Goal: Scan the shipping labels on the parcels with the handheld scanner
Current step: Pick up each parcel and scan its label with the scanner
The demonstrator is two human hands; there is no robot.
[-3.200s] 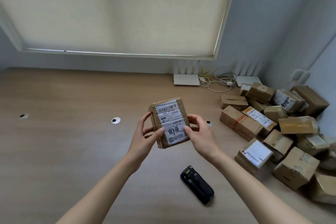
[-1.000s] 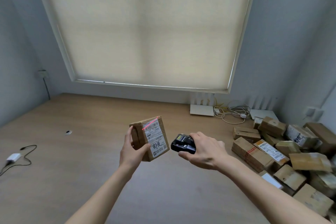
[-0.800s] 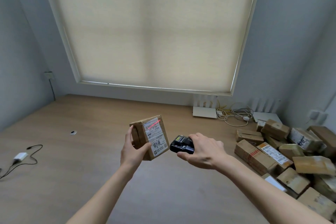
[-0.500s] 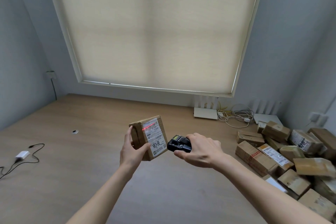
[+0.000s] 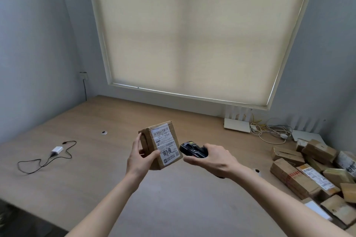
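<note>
Aiming scanner [image 5: 193, 150] leftward at parcel [image 5: 160, 144]

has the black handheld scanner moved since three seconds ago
Yes. The black handheld scanner was lying on the wooden table; now the right hand holds it up, aimed at the small cardboard parcel.

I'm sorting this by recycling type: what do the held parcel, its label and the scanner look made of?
Parcel: brown corrugated cardboard, matte, with glossy tape strips along its edges.
Shipping label: white printed paper, probably adhesive; it lies flat on the face.
Handheld scanner: black, faintly shiny moulded casing, likely hard plastic.
The left hand holds the parcel; the right hand holds the scanner.
</note>
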